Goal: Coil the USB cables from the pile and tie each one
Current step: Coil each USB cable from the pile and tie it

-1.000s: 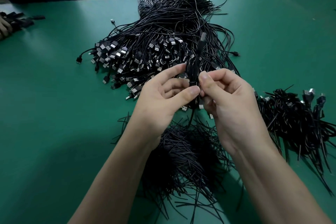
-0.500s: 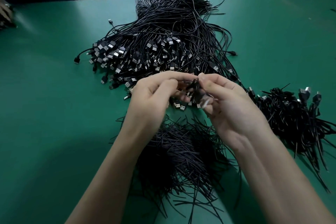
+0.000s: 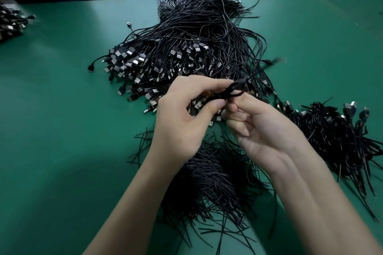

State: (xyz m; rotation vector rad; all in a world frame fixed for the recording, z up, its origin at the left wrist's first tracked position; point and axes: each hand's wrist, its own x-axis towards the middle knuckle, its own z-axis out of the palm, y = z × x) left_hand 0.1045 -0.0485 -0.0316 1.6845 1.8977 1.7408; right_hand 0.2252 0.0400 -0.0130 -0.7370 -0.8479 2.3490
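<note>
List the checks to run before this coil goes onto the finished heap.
1. Grip on the coiled cable: left hand and right hand both pinch it: ok.
2. Tie twisted shut round the coil: blurred, behind fingers: cannot tell.
3. Coil free of the loose USB cable pile: overlaps it in view: cannot tell.
4. Drop spot: heap of tied bundles lies on the green table by the right hand: ok.
5. Supply: pile of black ties under the wrists: ok.

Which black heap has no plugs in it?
The heap of thin strands nearest the person, between the forearms; the big pile and right-hand heap show silver plugs.
</note>
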